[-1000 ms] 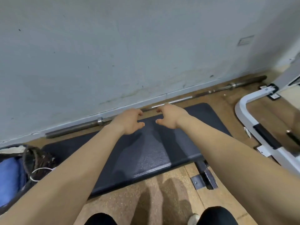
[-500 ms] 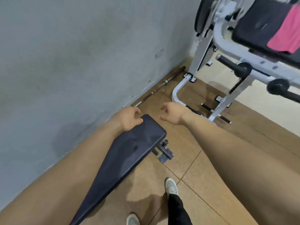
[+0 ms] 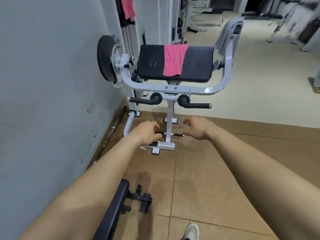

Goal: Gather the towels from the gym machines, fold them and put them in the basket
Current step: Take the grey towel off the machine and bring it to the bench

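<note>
Left hand [image 3: 147, 134] and right hand [image 3: 197, 129] swung toward pink towel [image 3: 174, 60].

A plain grey wall [image 3: 43, 84] runs along the left, a barbell [image 3: 114, 126] lying at its foot. Brown floor tiles [image 3: 199, 179] give way to paler flooring [image 3: 259, 87] farther back.

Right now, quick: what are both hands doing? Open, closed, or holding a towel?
Left hand: open, fingers loosely curled, holding nothing.
Right hand: open, fingers loosely curled, holding nothing.
</note>
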Demonstrator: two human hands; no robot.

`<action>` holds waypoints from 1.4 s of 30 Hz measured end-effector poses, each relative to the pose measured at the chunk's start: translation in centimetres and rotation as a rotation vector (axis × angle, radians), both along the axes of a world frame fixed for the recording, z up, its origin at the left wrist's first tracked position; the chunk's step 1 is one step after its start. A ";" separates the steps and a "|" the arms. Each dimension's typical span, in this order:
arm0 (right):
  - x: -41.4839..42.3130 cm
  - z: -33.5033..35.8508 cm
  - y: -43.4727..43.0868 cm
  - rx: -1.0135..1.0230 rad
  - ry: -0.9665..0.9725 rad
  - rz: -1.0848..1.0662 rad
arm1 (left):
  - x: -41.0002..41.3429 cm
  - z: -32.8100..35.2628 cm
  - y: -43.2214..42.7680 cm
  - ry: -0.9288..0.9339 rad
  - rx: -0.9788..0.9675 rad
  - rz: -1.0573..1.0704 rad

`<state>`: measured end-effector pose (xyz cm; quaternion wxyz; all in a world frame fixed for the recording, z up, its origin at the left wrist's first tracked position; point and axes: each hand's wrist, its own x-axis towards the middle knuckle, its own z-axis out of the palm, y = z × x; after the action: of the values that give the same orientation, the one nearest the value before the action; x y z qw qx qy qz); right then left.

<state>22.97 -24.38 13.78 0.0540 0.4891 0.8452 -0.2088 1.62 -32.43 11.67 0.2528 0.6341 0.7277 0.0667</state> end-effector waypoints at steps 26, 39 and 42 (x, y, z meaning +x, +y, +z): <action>23.1 4.5 42.2 0.045 -0.012 -0.494 | 20.0 4.8 52.2 -0.080 0.162 -0.363; 32.0 3.2 64.6 0.062 -0.009 -0.425 | 30.3 4.0 73.1 -0.090 0.162 -0.357; 34.6 2.5 71.2 0.046 -0.006 -0.345 | 33.0 3.4 77.9 -0.075 0.161 -0.277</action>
<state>57.58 46.78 16.25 0.0088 0.6286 0.7531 -0.1941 34.63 45.51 15.06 0.2350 0.7436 0.6158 0.1128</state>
